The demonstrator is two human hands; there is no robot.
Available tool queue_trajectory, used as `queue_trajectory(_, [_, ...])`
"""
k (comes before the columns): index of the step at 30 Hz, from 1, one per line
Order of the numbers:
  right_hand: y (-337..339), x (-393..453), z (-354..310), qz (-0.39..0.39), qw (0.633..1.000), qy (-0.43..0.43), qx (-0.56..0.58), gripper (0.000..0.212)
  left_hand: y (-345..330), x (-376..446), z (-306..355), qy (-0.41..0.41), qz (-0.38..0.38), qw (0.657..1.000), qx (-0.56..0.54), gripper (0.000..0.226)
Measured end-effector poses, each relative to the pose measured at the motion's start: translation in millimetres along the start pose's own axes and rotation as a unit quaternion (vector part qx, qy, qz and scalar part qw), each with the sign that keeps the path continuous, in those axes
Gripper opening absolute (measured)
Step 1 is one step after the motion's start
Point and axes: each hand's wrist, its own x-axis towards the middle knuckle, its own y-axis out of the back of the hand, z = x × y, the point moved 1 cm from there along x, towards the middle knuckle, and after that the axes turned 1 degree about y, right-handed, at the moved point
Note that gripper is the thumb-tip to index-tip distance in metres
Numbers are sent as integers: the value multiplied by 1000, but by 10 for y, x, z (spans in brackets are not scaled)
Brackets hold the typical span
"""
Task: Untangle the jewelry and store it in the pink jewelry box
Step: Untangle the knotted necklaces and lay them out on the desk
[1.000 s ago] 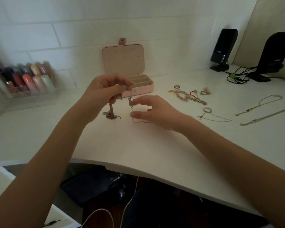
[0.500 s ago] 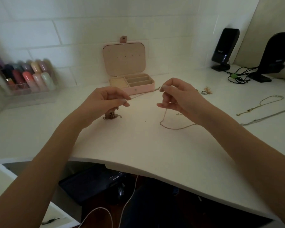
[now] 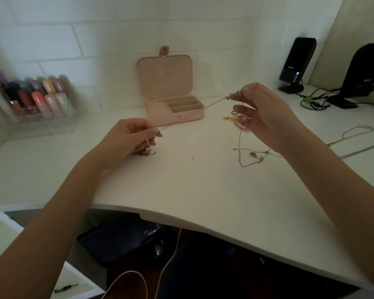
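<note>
Two hands stretch one thin chain point(image 3: 194, 111) taut above the table point(image 3: 192, 186); left hand point(image 3: 130, 137) fingers pinch one end, right hand point(image 3: 261, 113) fingers pinch its clasp end; pink jewelry box point(image 3: 175, 113) stands open behind; chain appears light, limp, snag-prone; best held near the clasp.

— What was the surface?
— A white desk point(image 3: 181, 190) with a curved front edge, set into a tiled corner.

— What stood at the back?
— An open pink jewelry box point(image 3: 175, 108), its lid upright. To its left sat a clear organizer point(image 3: 37, 113) of coloured bottles. At the far right stood two black speakers point(image 3: 296, 65) with a bundle of black cable point(image 3: 311, 102).

— And loose pieces?
— A small clump of chain point(image 3: 146, 152) at centre-left, a thin looped chain point(image 3: 249, 159), a heap of rings and gold bits point(image 3: 232, 116), and two long chains point(image 3: 354, 134) near the right edge.
</note>
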Motion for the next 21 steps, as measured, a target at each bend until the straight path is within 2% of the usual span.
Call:
queue_trajectory(7, [-32,-21,-9,-6,987,-60,149,23,-34,-17,11,-9,-19,1000,-24,16])
queue_trajectory(10, [-30,-32,-21,-6,983,-75,169,21,-32,-17,9,-5,10,999,-44,16])
queue_trajectory(12, [-41,-35,-8,-5,993,-82,83,22,-30,-6,2,-1,43,997,-68,20])
queue_trajectory(15, [-81,-51,53,-14,985,-62,-158,19,-31,12,-5,-1,76,996,-53,23])
queue_trajectory(18, [-132,-105,145,-63,916,-10,-396,12,-35,10,-11,-10,88,995,-37,22])
queue_trajectory(21, [-180,-155,240,-136,842,36,-521,18,-55,-2,10,-33,111,993,-17,21])
